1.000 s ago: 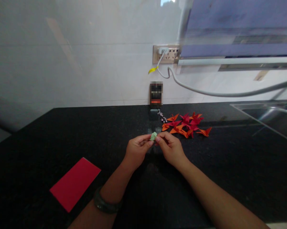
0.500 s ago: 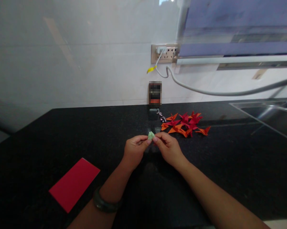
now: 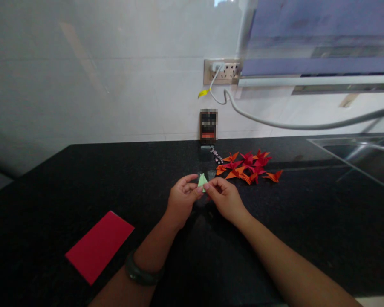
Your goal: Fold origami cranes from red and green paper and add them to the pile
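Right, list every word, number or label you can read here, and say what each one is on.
No text can be read in this view.
Small upright item against the wall: blurred, unreadable.
Socket plate: any marks are too small to read.
Yellow tag by the cable: too small to tell.
Red sheet and the green folded paper pinched between left hand and right hand: no print shows.

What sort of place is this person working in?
Likely a home kitchen: a black stone countertop, a tiled wall with a socket strip, and a sink at the far right. Left hand and right hand pinch green paper.
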Demonstrator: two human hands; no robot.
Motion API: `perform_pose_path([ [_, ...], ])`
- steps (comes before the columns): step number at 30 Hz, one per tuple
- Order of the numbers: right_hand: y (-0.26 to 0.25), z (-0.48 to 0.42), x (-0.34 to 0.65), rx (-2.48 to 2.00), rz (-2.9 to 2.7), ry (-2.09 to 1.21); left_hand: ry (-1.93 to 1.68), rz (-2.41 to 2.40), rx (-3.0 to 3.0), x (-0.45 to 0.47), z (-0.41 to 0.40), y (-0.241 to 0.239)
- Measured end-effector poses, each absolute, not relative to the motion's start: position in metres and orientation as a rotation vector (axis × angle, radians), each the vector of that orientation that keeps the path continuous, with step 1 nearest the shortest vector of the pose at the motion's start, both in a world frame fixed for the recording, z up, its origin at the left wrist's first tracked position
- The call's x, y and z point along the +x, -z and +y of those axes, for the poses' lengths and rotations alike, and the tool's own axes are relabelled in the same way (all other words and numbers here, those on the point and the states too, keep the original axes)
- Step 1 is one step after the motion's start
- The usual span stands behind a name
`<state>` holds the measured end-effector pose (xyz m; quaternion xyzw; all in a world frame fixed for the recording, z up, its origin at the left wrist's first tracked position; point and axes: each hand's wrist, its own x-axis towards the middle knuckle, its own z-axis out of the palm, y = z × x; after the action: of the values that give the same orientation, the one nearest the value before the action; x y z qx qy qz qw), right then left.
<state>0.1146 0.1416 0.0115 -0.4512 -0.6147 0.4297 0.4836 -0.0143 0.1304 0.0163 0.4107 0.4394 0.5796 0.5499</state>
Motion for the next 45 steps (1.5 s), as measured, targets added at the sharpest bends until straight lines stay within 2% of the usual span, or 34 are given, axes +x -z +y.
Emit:
perform_pose_path([
  [3,-0.012,0.142,0.111,-1.051,-1.328,-1.316,-1.364,1.042,0.98,-0.015,0.131,-0.016],
  [5,-0.013,0.142,0.11,-1.052,-1.327,-1.376,-1.362,1.05,0.995,-0.015,0.13,-0.017],
  [12,-0.013,0.14,0.113,-1.128,-1.506,-1.136,-1.212,1.147,0.976,-0.013,0.128,-0.018],
  [16,-0.013,0.136,0.111,-1.182,-1.571,-1.007,-1.251,1.243,1.121,-0.015,0.128,-0.02],
  [21,-0.013,0.133,0.106,-1.113,-1.549,-1.139,-1.314,1.3,1.252,-0.018,0.13,-0.017],
  [27,-0.013,0.136,0.11,-1.124,-1.492,-1.127,-1.307,1.224,1.197,-0.015,0.13,-0.014],
  [34,-0.015,0.139,0.113,-0.901,-1.336,-1.487,-1.256,0.978,0.89,-0.016,0.13,-0.015],
  [45,-0.016,0.138,0.112,-0.937,-1.364,-1.48,-1.329,1.029,0.865,-0.015,0.133,-0.01],
])
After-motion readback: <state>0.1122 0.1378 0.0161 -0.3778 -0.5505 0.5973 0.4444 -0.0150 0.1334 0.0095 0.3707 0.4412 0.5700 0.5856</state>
